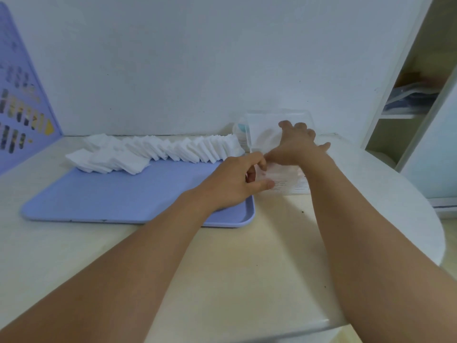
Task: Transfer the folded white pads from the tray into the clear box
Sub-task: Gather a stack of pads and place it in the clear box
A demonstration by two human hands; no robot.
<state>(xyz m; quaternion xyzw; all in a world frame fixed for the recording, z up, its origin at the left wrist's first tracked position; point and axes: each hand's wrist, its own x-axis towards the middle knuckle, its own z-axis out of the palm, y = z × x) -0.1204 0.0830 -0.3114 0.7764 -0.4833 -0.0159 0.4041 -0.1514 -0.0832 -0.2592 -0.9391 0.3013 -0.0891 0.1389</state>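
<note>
The clear box [279, 157] is gripped by the left hand [235, 184]; the right hand [296, 142] rests flat on it. White pads [158, 152] are lined along the tray [99, 194] on the desk [222, 268]; shelves [405, 102] stand right.

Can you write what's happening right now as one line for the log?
stage: at box | left hand: touching clear box front | right hand: over box | pads: row on tray | pads in box: cannot tell

I see soft fibrous white pads [158, 151], matt lilac plastic tray [99, 199], glossy transparent plastic box [279, 115], smooth pale tabletop [247, 268].
</note>
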